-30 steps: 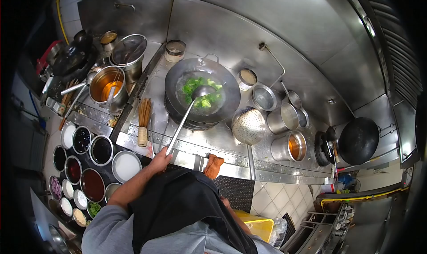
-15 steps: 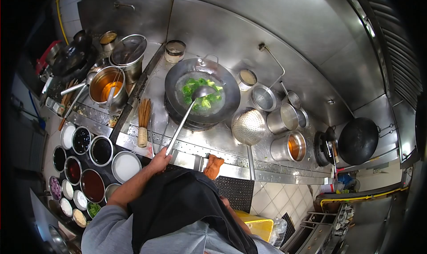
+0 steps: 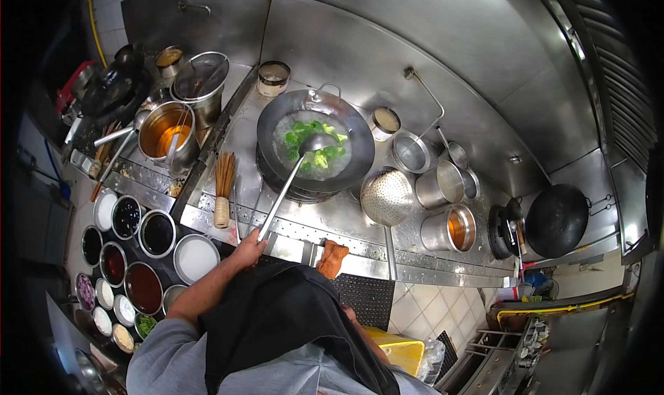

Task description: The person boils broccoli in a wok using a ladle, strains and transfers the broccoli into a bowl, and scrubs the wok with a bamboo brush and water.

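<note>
My left hand (image 3: 249,249) is wrapped round the end of a long ladle handle. The ladle (image 3: 319,143) has its dark bowl over the wok (image 3: 270,156), among bright green broccoli (image 3: 301,127) in cloudy, bubbling water. Near that hand, a bamboo wok brush (image 3: 223,187) lies on the steel counter. A reddish-brown cloth (image 3: 333,259) hangs on the counter's front edge. Of my right arm, only a part (image 3: 351,316) shows beside the black apron (image 3: 283,319); the fingers are hidden.
Right of the wok rest a perforated skimmer (image 3: 386,196) and several steel pots, one pot (image 3: 449,229) holding orange liquid. Farther right leans a black wok (image 3: 557,220). At left are a pot of amber oil (image 3: 164,131) and several seasoning bowls, including a white-filled bowl (image 3: 196,259).
The water round the broccoli looks whiter and more bubbly. My left hand and the ladle stay almost in the same place.
</note>
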The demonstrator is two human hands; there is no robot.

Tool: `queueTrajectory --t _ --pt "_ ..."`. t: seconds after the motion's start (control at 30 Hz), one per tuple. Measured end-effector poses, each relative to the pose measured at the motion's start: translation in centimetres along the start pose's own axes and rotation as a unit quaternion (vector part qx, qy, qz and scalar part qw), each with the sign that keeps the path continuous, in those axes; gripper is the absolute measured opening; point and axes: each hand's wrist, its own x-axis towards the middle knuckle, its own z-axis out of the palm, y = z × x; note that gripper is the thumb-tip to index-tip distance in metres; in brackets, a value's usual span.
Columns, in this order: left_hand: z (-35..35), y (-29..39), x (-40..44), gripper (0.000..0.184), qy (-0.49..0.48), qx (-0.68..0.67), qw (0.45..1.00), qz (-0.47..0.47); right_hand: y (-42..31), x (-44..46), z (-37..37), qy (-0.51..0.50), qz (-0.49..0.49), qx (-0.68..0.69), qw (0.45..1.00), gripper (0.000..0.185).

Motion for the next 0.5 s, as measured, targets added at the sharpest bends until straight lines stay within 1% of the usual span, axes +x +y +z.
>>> queueTrajectory --t 0.1,0.27,0.4,0.5 --pt "0.0 -0.1 0.1 0.034 -0.001 -0.002 1.000 -0.002 -0.2 -0.4 0.1 -0.008 -0.009 0.018 1.000 0.042" --pt "0.0 -0.2 0.2 0.035 -0.002 -0.003 1.000 0.006 0.9 1.0 0.2 -0.005 -0.006 0.000 1.000 0.043" --pt "0.1 -0.5 0.3 0.034 0.000 -0.004 1.000 0.008 -0.3 -0.3 0.3 -0.006 -0.012 -0.010 1.000 0.043" --pt "0.2 -0.7 0.4 0.033 0.000 -0.005 1.000 0.010 -1.8 -1.6 0.2 -0.005 -0.023 -0.066 0.998 0.043"
